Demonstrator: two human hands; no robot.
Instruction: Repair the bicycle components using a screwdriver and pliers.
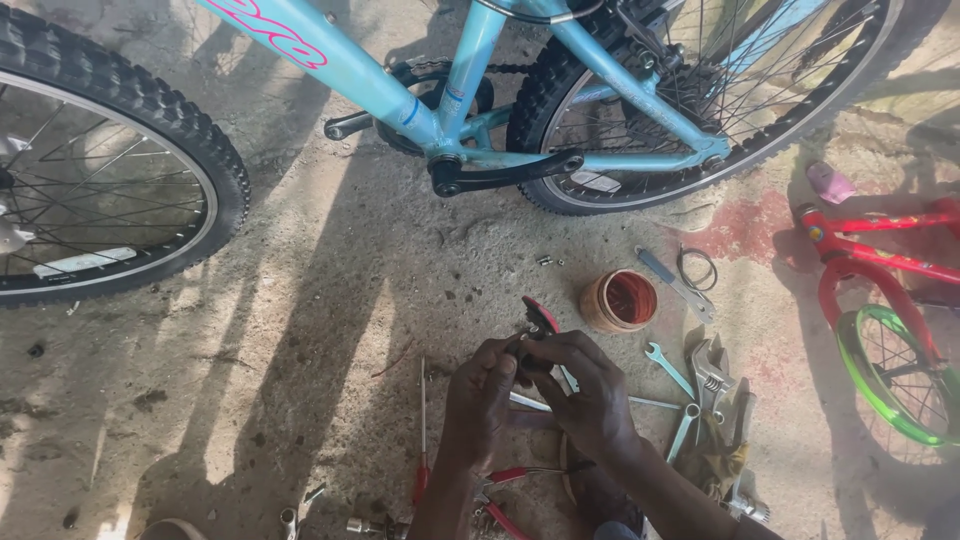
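My left hand (480, 395) and my right hand (590, 390) meet low in the middle of the view, both closed around a small black and red bicycle part (538, 318) that sticks up between the fingers. A light blue bicycle (470, 75) stands just beyond, with its crank arm (505, 172) and rear wheel (700, 110) facing me. Its front wheel (110, 160) fills the left side.
On the concrete ground lie spanners (668, 368), an adjustable wrench (708, 372), a red-handled screwdriver (422, 440), red-handled pliers (515, 475), a small orange tub (620, 300) and a coil of cable (697, 268). A small red bicycle with a green-rimmed wheel (890, 380) lies at the right.
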